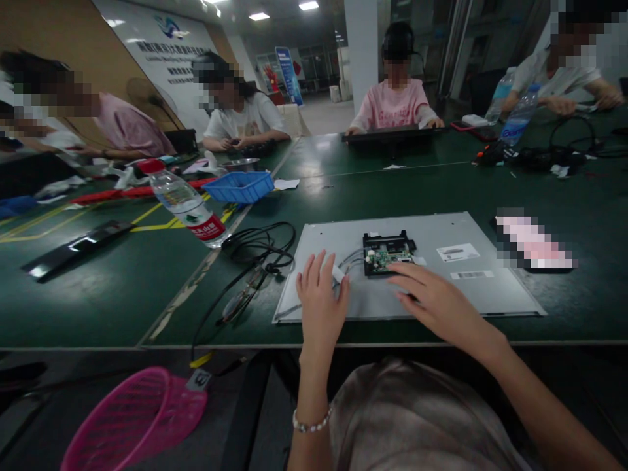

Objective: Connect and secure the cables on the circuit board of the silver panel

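Note:
A flat grey metal display panel [417,297] lies back side up on the table before me. Near its middle sits a green circuit board [387,258] in a black plastic bracket [385,241], with grey cables [352,258] running from its left side. My left hand [321,291] is over the panel's left part beside the cables, fingers extended and apart. My right hand [426,294] reaches in from the right, fingers stretched out at the board's lower right edge; whether they touch it I cannot tell. White labels [458,252] are stuck on the panel's right side.
Left of the panel lie a coiled black cable [262,245], glasses [238,302] and a water bottle [189,206]. A blue tray [240,188] stands farther back. At right is a phone [534,243]. A pink basket [137,418] is below the table edge. Several people sit around.

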Available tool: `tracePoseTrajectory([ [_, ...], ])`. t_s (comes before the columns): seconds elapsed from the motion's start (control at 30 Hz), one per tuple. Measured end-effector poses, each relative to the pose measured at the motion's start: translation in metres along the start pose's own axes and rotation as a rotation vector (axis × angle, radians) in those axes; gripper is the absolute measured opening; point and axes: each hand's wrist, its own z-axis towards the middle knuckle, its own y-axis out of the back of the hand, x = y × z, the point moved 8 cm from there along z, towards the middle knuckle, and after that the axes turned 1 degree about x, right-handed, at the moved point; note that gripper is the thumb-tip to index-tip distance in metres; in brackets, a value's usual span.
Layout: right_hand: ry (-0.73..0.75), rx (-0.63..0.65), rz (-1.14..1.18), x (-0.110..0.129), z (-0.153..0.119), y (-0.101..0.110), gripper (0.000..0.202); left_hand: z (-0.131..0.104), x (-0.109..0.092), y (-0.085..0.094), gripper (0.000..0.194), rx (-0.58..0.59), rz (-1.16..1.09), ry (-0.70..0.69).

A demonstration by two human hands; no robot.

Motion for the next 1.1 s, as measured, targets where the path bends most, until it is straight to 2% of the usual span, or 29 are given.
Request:
tracePoseTrajectory([
  [0.13, -0.144, 0.001, -0.1, -0.054, 0.003, 0.025, 0.029, -0.005, -0.008, 0.005, 0.037, 0.078, -0.005, -0.109],
  [0.23, -0.129, 0.07, -0.177, -0.073, 0.008, 0.031, 0.03, -0.005, -0.01, 0.0, 0.036, 0.169, 0.049, -0.141],
  [0.43, -0.089, 0.181, -0.31, -0.074, 0.019, 0.02, 0.024, 0.005, -0.012, -0.005, 0.021, 0.158, 0.122, -0.174],
  [0.57, -0.129, 0.19, -0.386, -0.078, 0.018, 0.015, 0.024, 0.011, -0.003, 0.013, 0.02, -0.024, 0.085, -0.167],
  [0.63, -0.144, 0.146, -0.433, -0.081, 0.015, 0.02, 0.025, 0.01, 0.005, 0.022, 0.02, -0.12, 0.061, -0.162],
  [0.7, -0.167, 0.071, -0.477, -0.085, 0.011, 0.029, 0.026, 0.008, 0.015, 0.026, 0.02, -0.151, 0.054, -0.149],
  [0.8, -0.229, 0.001, -0.509, -0.094, 0.004, 0.04, 0.028, 0.006, 0.031, 0.016, 0.02, -0.054, 0.073, -0.085],
  [0.93, -0.258, 0.032, -0.449, -0.098, -0.005, 0.034, 0.029, 0.004, 0.048, -0.002, 0.018, 0.124, 0.059, 0.013],
  [1.03, -0.257, -0.01, -0.412, -0.09, -0.012, 0.029, 0.031, 0.007, 0.049, -0.005, 0.021, 0.173, 0.05, 0.033],
  [1.1, -0.237, -0.051, -0.362, -0.079, -0.014, 0.025, 0.035, 0.013, 0.042, -0.001, 0.024, 0.183, 0.075, 0.024],
])
